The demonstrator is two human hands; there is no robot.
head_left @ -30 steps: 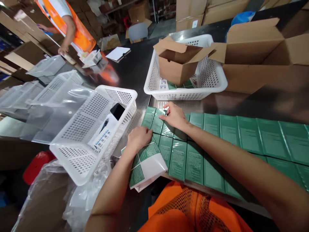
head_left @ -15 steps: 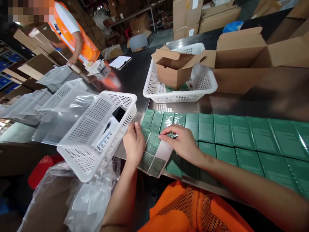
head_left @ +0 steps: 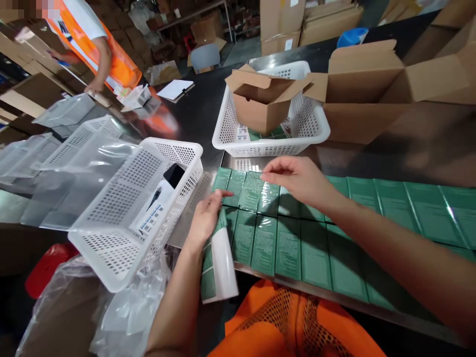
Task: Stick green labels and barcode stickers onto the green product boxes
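My left hand [head_left: 206, 215] is closed on a sheet of green stickers [head_left: 208, 275] that hangs past the table edge, its white backing partly bare and curled. The index finger of that hand reaches over the small green boxes [head_left: 266, 245], which lie in two rows under glossy film. Thumb and forefinger of my right hand [head_left: 297, 178] pinch the upper corner of a green sticker [head_left: 252, 184] over a box in the far row. Whether all of that sticker lies flat on the box, I cannot tell.
On the left, a white basket [head_left: 119, 198] holds a phone [head_left: 173, 175], a pen and printed paper. Behind the boxes, another white basket [head_left: 270, 148] carries an open carton [head_left: 256, 111]. A larger open carton [head_left: 366, 121] stands right. A co-worker in an orange vest [head_left: 115, 62] stands far left.
My right hand has moved from the sticker sheet up to the far row of boxes, with a sticker. The sheet in my left hand has swung down and curled.
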